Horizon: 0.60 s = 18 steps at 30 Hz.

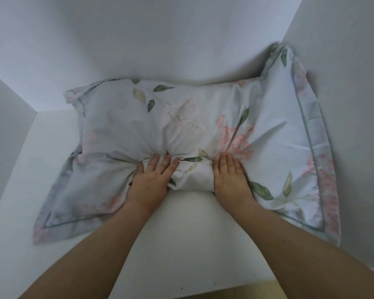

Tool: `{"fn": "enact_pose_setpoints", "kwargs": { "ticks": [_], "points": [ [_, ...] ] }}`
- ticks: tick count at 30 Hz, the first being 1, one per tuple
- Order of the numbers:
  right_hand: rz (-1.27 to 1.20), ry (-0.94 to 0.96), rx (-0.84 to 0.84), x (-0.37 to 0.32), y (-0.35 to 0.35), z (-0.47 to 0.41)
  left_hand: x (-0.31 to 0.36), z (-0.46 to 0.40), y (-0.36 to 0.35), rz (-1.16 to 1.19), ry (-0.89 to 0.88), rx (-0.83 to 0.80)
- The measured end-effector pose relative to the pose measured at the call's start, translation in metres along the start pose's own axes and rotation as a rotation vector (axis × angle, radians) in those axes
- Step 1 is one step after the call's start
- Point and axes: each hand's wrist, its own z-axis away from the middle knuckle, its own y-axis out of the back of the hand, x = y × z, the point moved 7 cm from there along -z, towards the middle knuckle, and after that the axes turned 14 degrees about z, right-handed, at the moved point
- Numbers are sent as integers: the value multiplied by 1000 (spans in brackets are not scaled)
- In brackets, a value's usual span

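Only fingers (pixel 231 167) on pillow (pixel 138 126) (thumbs unclear)

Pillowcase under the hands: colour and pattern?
Pale blue pillowcase with pink flowers and green leaves, grey-green piping along the border; head view.

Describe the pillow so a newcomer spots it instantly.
On the white surface between white walls lies a pillow, the left hand and right hand pressing its near edge. Only it carries pink blossoms and green leaves on pale blue.

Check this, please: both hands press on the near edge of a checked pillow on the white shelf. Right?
No. The head view shows a floral pillow, not checked. The left hand and right hand do press its near edge.
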Motion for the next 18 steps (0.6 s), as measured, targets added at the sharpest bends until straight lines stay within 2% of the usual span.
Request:
{"fn": "enact_pose_setpoints", "kwargs": {
  "ticks": [6,11,15,16,18],
  "points": [
    [55,35,-110,-1,20,19,6,21,2,81,75,-49],
    [10,195,-152,-15,66,84,21,92,15,235,140,-164],
    [108,357,-638,-29,98,160,47,174,65,264,168,-391],
    [99,351,-705,-26,116,176,53,192,84,257,181,-430],
    [-22,322,-716,-14,173,202,62,222,135,289,220,-475]
  ]
}}
